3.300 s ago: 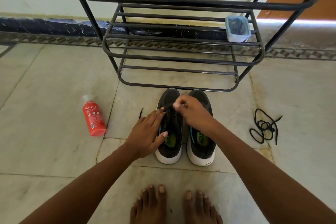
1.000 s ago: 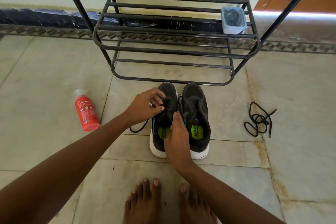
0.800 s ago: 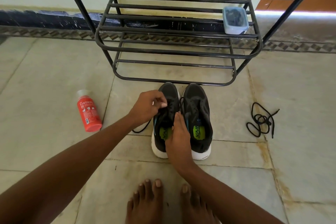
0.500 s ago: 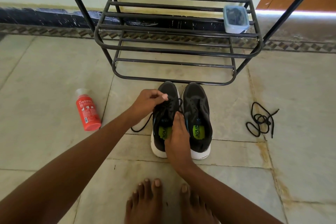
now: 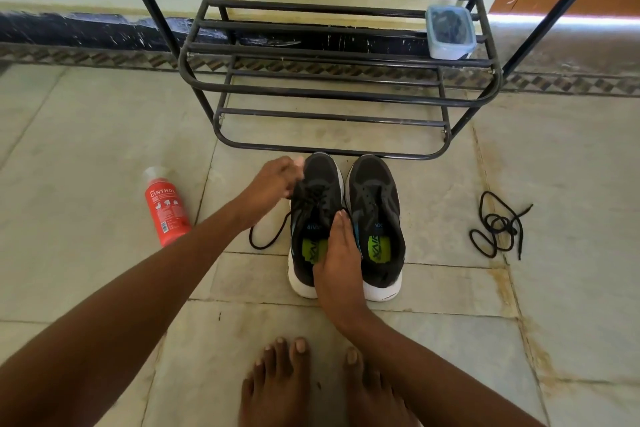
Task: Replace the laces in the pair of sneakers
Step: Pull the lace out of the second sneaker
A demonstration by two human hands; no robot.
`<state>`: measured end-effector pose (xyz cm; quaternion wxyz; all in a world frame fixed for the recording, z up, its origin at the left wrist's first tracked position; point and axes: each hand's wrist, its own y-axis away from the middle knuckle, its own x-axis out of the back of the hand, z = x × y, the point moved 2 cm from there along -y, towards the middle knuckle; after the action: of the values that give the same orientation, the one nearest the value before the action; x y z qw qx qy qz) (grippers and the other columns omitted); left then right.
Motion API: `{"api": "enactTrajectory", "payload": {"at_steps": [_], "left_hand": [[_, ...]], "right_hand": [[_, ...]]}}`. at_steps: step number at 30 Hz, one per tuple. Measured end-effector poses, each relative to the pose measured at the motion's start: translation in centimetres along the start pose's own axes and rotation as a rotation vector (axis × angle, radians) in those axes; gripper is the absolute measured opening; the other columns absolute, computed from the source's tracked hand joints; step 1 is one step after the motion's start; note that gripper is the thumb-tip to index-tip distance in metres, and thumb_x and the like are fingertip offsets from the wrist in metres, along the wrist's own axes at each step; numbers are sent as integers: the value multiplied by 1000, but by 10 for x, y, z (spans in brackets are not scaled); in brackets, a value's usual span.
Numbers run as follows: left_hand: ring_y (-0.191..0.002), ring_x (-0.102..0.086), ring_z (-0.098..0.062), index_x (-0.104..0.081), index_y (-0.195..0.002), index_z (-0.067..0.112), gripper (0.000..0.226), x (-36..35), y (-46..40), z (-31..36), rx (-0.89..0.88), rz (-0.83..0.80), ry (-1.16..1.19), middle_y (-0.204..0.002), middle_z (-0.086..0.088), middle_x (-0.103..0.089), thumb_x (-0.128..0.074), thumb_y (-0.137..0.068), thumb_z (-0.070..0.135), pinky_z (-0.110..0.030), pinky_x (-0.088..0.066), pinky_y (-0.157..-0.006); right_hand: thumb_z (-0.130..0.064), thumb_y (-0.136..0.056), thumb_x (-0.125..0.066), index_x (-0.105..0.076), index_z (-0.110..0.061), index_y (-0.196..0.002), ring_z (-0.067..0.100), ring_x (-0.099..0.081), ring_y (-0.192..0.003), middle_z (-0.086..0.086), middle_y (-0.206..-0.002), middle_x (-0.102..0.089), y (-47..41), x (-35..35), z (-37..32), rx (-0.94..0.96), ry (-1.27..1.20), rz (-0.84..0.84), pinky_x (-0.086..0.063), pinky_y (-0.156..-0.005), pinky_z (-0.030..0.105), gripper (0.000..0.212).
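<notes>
The two sneakers stand side by side on the floor tiles just near of the metal shoe rack [image 5: 332,87]. The left sneaker [image 5: 313,218] has a black lace [image 5: 268,239] in its eyelets, with one end trailing in a loop on the floor to its left; the right sneaker [image 5: 375,218] shows empty eyelets. The left hand [image 5: 277,180] has its fingers curled at the far eyelets and seems to pinch the lace, though blur hides the fingertips. The right hand [image 5: 337,253] lies with straight fingers pressed on the collar of the left sneaker. The lace is light, thin and limp, so it is best taken close to the eyelet. The shoe is light and would slide, so holding it down is wise. A loose lace [image 5: 497,225] lies well apart to the right.
</notes>
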<state>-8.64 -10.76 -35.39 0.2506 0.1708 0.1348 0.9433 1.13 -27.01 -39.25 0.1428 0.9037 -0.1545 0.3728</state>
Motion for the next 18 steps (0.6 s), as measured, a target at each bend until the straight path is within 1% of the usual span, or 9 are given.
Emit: {"api": "enactTrajectory", "payload": {"at_steps": [2, 4, 8, 11, 13, 15, 16, 17, 18], "left_hand": [[-70, -57, 6, -67, -96, 14, 20, -5, 2, -3, -160, -95, -372, -80, 13, -56, -66, -100, 33, -7, -42, -65], [-78, -54, 6, -71, -98, 15, 16, -7, 0, -4, -301, -139, -578, -86, 16, -52, -76, -92, 29, -4, -38, -67], [-84, -44, 1, -75, -89, 12, 4, -3, -8, -2, -431, -134, -738, -90, 13, -41, -78, -89, 15, -7, -32, -69], [-85, -46, 0, -71, -85, 7, 6, 2, -8, 4, -534, -155, -787, -97, 5, -38, -76, -89, 5, -7, -40, -73], [-88, -50, -5, -65, -89, 10, 8, 3, -9, 2, -537, -120, -873, -105, 2, -39, -72, -92, 6, -19, -49, -82], [-102, -54, -15, -61, -96, 19, 13, 4, -12, -1, -454, -14, -1008, -116, -2, -46, -67, -94, 7, -34, -47, -97], [-107, -56, -19, -57, -98, 21, 16, 5, -12, -3, -396, 46, -933, -116, -2, -52, -60, -97, 5, -36, -45, -100], [-103, -62, -22, -53, -99, 18, 14, 7, -11, -2, -349, 100, -735, -108, -2, -60, -52, -102, 4, -35, -49, -98], [-90, -67, -23, -50, -98, 13, 13, 9, -9, 1, -321, 153, -468, -93, -3, -65, -43, -108, 7, -34, -54, -92]], "right_hand": [[4, -95, -49, -9, -7, -162, 18, -9, -157, 6, -170, -10, 0, -1, 0, 0, 14, -9, 13, -109, 5, 78], [3, -95, -50, -7, -7, -162, 18, -8, -158, 6, -171, -9, 0, -1, 1, -1, 36, -14, 14, -109, 6, 80], [1, -95, -52, -6, -9, -162, 17, -9, -158, 5, -171, -8, 0, -1, 0, -9, 53, -20, 10, -113, 12, 82], [1, -96, -51, -5, -8, -162, 18, -9, -158, 4, -171, -8, 0, 0, -1, -15, 59, -22, 10, -113, 14, 81], [1, -97, -51, -5, -9, -162, 17, -8, -158, 4, -171, -7, -1, 0, -1, -19, 61, -22, 11, -112, 13, 81], [1, -96, -51, -4, -8, -162, 17, -8, -158, 4, -171, -7, -1, 0, -1, -21, 63, -22, 12, -111, 12, 81], [1, -96, -50, -4, -8, -162, 18, -8, -158, 4, -171, -7, -1, 0, -1, -20, 63, -23, 13, -110, 11, 81], [1, -96, -50, -4, -8, -162, 17, -9, -157, 4, -171, -7, 0, 0, -1, -20, 62, -26, 14, -108, 8, 82], [2, -96, -50, -3, -8, -162, 17, -9, -157, 4, -171, -6, 0, 0, 0, -22, 61, -26, 15, -106, 5, 82]]}}
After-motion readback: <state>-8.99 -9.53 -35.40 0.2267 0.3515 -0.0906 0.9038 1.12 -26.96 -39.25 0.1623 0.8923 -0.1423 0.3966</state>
